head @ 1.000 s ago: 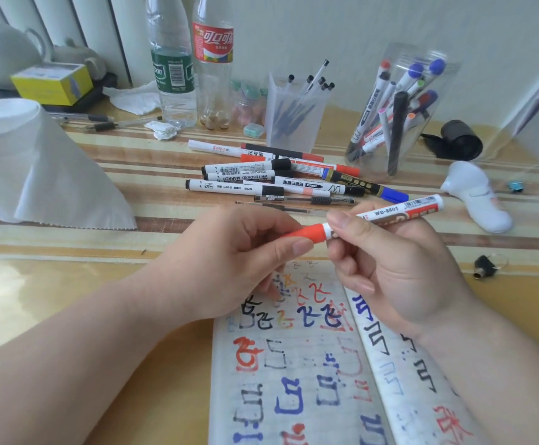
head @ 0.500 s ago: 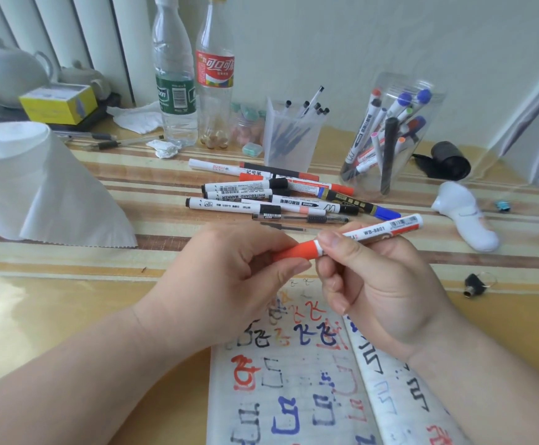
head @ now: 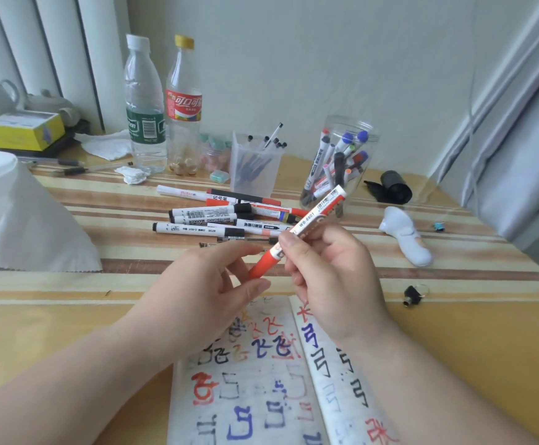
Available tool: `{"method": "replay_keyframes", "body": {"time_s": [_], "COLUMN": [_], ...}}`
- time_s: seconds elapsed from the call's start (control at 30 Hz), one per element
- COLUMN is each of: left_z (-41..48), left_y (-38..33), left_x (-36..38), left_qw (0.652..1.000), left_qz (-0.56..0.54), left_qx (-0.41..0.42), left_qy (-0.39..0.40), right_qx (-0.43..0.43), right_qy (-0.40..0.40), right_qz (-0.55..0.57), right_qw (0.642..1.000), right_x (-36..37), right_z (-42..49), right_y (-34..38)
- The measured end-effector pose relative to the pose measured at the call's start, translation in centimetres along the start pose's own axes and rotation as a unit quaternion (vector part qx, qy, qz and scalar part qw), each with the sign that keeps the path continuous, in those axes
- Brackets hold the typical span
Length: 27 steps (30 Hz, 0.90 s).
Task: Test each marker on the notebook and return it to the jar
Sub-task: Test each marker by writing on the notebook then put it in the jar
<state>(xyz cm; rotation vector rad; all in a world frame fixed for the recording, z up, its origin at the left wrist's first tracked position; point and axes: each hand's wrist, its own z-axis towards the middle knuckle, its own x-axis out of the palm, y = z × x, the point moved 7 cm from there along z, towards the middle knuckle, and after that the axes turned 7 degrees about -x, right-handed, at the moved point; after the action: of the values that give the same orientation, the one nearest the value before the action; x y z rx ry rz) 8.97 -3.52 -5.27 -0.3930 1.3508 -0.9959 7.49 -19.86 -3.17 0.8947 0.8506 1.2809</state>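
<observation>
Hands now apart: our left hand (head: 210, 284) has opened off the cap (head: 263, 263), right hand (head: 329, 277) gripping the recapped marker (head: 309, 220), ready for the jar (head: 348, 162) beyond.

A red-capped marker (head: 322, 208) is held tilted in the right grip (head: 332, 277) above the open notebook (head: 252, 396) on the counter (head: 470, 364). Its cap is flanked by the thumb and forefinger of the left grip (head: 210, 290); contact cannot be told. The jar (head: 372, 162) is seen behind.
</observation>
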Motion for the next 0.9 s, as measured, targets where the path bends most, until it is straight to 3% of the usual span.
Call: {"method": "replay_keyframes", "body": {"time_s": [0.17,0.37,0.5,0.67,0.9], "left_z": [-0.2,0.0,0.0,0.2,0.3], "left_y": [0.8,1.4,1.4,1.5,1.8], "left_x": [-0.3,-0.4,-0.1,-0.1,0.1], "left_qw": [1.0,0.999,0.999,0.999,0.999], "left_qz": [0.014,0.019,0.012,-0.008,0.004], "left_qx": [-0.026,-0.048,-0.047,-0.048,-0.045], "left_qy": [0.005,0.004,0.018,0.016,0.016], "right_qx": [-0.099,-0.163,-0.114,-0.019,-0.073], "right_qy": [-0.01,-0.167,-0.23,-0.227,-0.249], "right_qz": [-0.173,-0.283,-0.347,-0.328,-0.345], "right_qw": [0.98,0.93,0.902,0.917,0.902], "right_x": [-0.5,-4.2,-7.8,-10.1,-9.8], "right_z": [2.7,11.4,16.9,20.1,18.3], "right_y": [4.1,8.5,8.1,5.2,4.4]}}
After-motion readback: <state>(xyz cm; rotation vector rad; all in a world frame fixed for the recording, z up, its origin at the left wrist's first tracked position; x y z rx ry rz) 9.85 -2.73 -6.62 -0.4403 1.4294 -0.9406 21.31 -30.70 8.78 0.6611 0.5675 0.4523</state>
